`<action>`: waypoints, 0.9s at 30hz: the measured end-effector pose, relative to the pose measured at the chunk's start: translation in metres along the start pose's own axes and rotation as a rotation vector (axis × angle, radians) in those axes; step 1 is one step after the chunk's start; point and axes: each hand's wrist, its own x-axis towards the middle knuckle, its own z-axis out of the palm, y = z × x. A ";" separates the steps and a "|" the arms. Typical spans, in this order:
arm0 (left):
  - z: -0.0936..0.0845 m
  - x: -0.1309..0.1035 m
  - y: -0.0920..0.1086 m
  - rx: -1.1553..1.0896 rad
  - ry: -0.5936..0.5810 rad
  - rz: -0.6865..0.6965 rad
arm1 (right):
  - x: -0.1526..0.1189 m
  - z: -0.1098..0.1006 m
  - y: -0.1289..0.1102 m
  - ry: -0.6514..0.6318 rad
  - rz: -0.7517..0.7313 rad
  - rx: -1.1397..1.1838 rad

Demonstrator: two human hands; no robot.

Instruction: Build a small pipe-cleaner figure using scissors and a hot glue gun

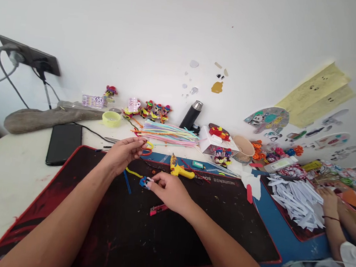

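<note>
My right hand (pixel 168 188) pinches a small blue-and-white fuzzy figure (pixel 144 182) just above the dark mat. A yellow pipe cleaner (pixel 134 172) runs left from the figure. My left hand (pixel 127 154) is raised a little further back, its fingertips pressed together; what lies between them is too small to make out. Scissors with an orange-and-yellow handle (pixel 148 148) lie right by those fingertips, partly hidden by the hand. Below it is a blue strip (pixel 128 182). A yellow glue gun (pixel 182 171) rests behind my right hand, and a red-handled tool (pixel 158 209) lies partly under it.
Pastel pipe cleaners (pixel 168 133) lie at the back, near finished figures (pixel 157 112) and a black flask (pixel 192 114). A phone (pixel 64 144) and yellow tape roll (pixel 111 118) are left. Another person's hand (pixel 329 202) rests beside white paper strips (pixel 299 201) on the right.
</note>
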 end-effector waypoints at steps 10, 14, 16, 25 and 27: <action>0.004 -0.001 -0.003 0.037 -0.006 -0.022 | -0.014 -0.010 0.007 0.005 -0.004 -0.199; 0.004 -0.001 -0.004 0.043 0.000 -0.037 | -0.014 -0.014 0.012 -0.022 0.001 -0.178; 0.004 -0.002 -0.004 0.044 0.000 -0.040 | -0.014 -0.015 0.014 -0.032 0.005 -0.172; 0.004 -0.001 -0.006 0.054 -0.022 -0.070 | -0.025 -0.032 0.020 0.172 -0.031 -0.195; 0.003 0.000 -0.007 0.059 -0.026 -0.078 | -0.025 -0.043 0.024 0.236 -0.039 -0.228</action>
